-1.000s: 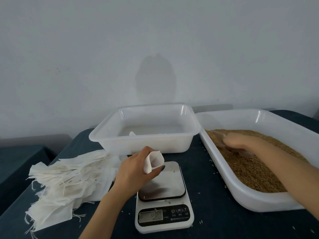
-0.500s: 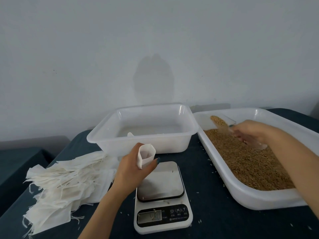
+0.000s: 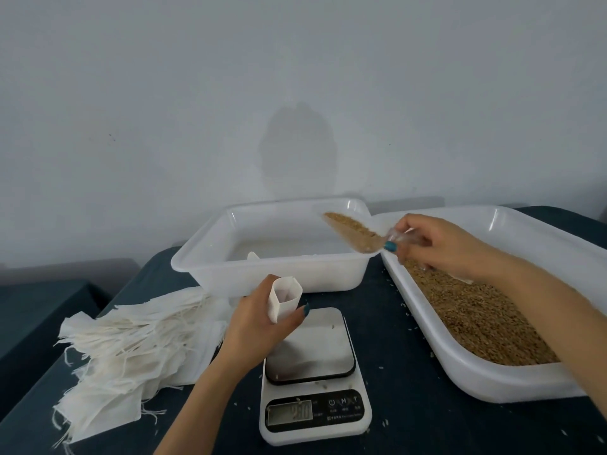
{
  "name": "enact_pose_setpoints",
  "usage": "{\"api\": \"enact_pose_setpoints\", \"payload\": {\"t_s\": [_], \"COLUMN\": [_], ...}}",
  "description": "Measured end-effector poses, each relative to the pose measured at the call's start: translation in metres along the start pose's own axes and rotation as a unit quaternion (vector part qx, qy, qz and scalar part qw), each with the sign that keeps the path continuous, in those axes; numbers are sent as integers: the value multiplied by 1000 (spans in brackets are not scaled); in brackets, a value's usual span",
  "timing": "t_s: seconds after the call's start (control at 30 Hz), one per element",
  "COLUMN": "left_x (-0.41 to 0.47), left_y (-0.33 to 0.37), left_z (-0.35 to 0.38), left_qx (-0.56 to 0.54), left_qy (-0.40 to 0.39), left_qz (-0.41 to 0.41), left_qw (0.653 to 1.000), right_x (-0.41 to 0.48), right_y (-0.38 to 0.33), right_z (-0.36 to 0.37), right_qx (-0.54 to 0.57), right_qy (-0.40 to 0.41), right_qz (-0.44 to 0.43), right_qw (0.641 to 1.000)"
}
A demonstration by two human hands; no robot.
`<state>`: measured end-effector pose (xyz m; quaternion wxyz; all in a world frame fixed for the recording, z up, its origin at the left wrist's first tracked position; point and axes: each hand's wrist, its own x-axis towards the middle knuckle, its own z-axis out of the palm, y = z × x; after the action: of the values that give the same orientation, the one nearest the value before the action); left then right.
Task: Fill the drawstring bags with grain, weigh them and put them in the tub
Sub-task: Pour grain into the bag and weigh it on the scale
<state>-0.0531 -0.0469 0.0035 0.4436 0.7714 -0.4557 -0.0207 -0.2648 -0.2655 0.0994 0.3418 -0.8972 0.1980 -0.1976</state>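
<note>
**A:** Which step is this?

**B:** Filling, I'd judge. The left hand (image 3: 259, 323) curls round a small white drawstring bag (image 3: 285, 298) and props its mouth open upward, just above the near-left part of the scale (image 3: 315, 418). The right hand (image 3: 437, 244) pinches the handle of a clear scoop (image 3: 369, 246). The scoop is heaped with kernels from the grain (image 3: 476, 316) in the long white tray (image 3: 492, 385) on the right.

**A:** Where is the scoop relative to the bag?

**B:** It is raised and well apart from it. In the picture it lies across the right corner of the tub (image 3: 203, 257).

**A:** So what does the next move call for?

**B:** Probably carrying the scoop down and left until its tip meets the bag's mouth, then tilting it slowly. The mouth is narrow and the scoop is broad, so spilling looks likely. Stray kernels already dot the scale plate and the tabletop (image 3: 410, 421). Closing the bag, weighing it and dropping it in the tub are yet to come.

**A:** Is there anything in the tub?

**B:** A small white corner pokes up inside. I cannot tell what it is.

**A:** And the surroundings?

**B:** The tabletop is covered in dark blue-green. A pile of empty bags (image 3: 131, 346) lies at the left, strings trailing. The scale's display is lit, but its digits are too blurred to read. Behind everything is a plain pale wall (image 3: 295, 93) with a faint darker patch.
</note>
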Motion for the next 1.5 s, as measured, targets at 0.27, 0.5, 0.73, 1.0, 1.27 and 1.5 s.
{"api": "enact_pose_setpoints", "payload": {"t_s": [0.27, 0.5, 0.73, 1.0, 1.27, 1.5], "left_x": [0, -2, -2, -4, -5, -6], "left_y": [-1, 3, 5, 5, 5, 8], "left_z": [-2, -4, 0, 2, 3, 4], "left_qx": [44, 70, 118, 103, 58, 33], "left_qy": [-5, -4, -16, -21, -26, -31], "left_qz": [-9, 2, 38, 78, 67, 57], "left_qw": [999, 998, 992, 991, 996, 997], "right_x": [2, 6, 11, 11, 11, 11], "right_y": [-11, -15, -34, -53, -60, -59], "right_z": [14, 11, 13, 11, 17, 17], "right_qx": [-184, -271, -357, -445, -461, -464], "right_qy": [-37, -41, -10, 23, 73, 82], "right_qz": [-66, -115, -213, -256, -289, -288], "right_qw": [980, 955, 910, 858, 836, 834]}}
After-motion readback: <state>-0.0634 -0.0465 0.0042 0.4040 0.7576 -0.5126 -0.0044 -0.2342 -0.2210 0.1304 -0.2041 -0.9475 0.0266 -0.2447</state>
